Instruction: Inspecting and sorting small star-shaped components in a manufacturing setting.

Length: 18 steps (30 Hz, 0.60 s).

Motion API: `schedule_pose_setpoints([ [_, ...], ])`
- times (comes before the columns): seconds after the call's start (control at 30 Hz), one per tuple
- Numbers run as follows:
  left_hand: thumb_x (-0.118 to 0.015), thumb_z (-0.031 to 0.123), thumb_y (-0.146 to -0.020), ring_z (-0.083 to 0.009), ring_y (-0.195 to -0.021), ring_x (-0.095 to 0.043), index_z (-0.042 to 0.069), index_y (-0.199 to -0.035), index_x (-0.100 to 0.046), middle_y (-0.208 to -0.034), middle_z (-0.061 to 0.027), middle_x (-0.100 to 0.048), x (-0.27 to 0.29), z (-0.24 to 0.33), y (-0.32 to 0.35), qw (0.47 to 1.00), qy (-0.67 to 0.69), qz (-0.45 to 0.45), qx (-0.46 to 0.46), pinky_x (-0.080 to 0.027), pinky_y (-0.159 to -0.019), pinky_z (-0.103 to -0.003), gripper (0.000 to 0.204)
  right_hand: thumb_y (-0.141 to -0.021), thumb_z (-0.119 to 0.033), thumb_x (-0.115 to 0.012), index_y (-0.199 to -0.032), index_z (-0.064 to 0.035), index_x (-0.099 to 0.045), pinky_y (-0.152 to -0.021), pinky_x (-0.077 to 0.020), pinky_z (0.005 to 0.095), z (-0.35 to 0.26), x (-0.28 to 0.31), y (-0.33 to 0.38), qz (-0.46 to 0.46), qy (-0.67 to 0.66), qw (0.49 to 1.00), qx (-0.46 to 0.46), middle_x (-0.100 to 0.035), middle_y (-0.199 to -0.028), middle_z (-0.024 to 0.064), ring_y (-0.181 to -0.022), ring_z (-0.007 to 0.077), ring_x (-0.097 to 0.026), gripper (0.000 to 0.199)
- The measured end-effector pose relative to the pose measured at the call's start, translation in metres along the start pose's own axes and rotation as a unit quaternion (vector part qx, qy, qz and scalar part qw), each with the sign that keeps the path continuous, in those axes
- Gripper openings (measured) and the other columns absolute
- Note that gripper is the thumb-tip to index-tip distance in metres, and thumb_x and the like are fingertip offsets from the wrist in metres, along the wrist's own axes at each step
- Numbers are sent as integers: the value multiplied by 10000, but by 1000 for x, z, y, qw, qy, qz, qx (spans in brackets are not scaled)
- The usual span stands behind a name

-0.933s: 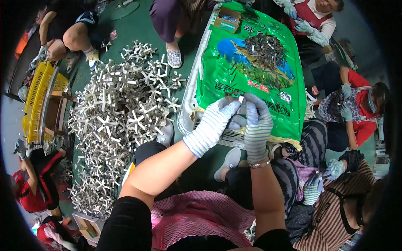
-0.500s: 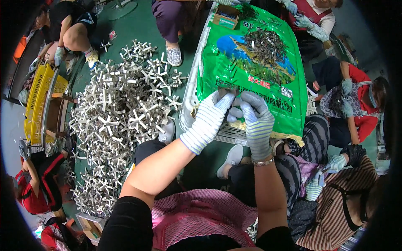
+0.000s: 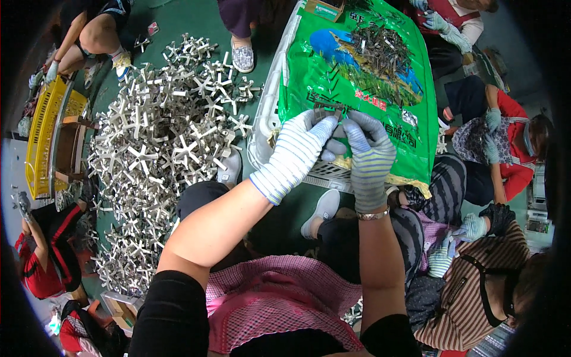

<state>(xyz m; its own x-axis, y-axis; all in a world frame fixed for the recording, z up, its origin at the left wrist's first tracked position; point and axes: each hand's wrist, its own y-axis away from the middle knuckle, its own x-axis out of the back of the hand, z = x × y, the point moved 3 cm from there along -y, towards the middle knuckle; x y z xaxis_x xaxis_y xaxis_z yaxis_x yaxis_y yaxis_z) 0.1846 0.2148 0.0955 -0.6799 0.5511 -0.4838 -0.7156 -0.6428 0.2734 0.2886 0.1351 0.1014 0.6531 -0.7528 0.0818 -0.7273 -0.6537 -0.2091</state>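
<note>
Both my hands wear white gloves with thin blue stripes and meet above the near edge of a green printed sack (image 3: pixel 297 71). My left hand (image 3: pixel 297 152) is closed on a small dark metal piece (image 3: pixel 325 113) that sticks up past the fingertips. Close beside it, my right hand (image 3: pixel 370 157) has its thumb and fingers bent together at the same piece; its exact grip is partly hidden. Farther off on the sack lies a heap of thin dark metal pieces (image 3: pixel 383 50). A white plastic crate (image 3: pixel 262 134) shows under the sack.
A large heap of pale star-shaped metal parts (image 3: pixel 154 149) covers the floor at left. Beyond it stands a yellow basket (image 3: pixel 46 137). A small box (image 3: pixel 324 11) sits at the sack's far edge. Several gloved co-workers surround me, one in striped clothing (image 3: pixel 470 297) close at right.
The view has shifted slightly, so the sack and heaps sit higher. My hands stay together, and more of the dark piece shows above the left fingertips.
</note>
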Motion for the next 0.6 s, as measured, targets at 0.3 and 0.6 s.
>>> schedule_pose_setpoints([
  [0.3, -529, 190, -929, -70, -624, -593, 27, -1097, -555, -868, -38, -631, -4, -1, 4, 999, -33, -11, 1, -460, -491, -164, 236, -811, -61, -677, -943, -1, -631, -584, -490, 208, 3, -5, 2, 20, -98, 991, -84, -628, -754, 21, -649, 65, -573, 152],
  [0.6, -522, 208, -930, -92, -623, -609, 14, -1072, -552, -869, -57, -637, -1, -4, 3, 999, -25, -25, -15, -470, -484, -183, 242, -813, -43, -670, -956, -11, -629, -579, -507, 208, 2, -10, 3, 21, -126, 989, -71, -639, -777, 28, -653, 66, -580, 152],
])
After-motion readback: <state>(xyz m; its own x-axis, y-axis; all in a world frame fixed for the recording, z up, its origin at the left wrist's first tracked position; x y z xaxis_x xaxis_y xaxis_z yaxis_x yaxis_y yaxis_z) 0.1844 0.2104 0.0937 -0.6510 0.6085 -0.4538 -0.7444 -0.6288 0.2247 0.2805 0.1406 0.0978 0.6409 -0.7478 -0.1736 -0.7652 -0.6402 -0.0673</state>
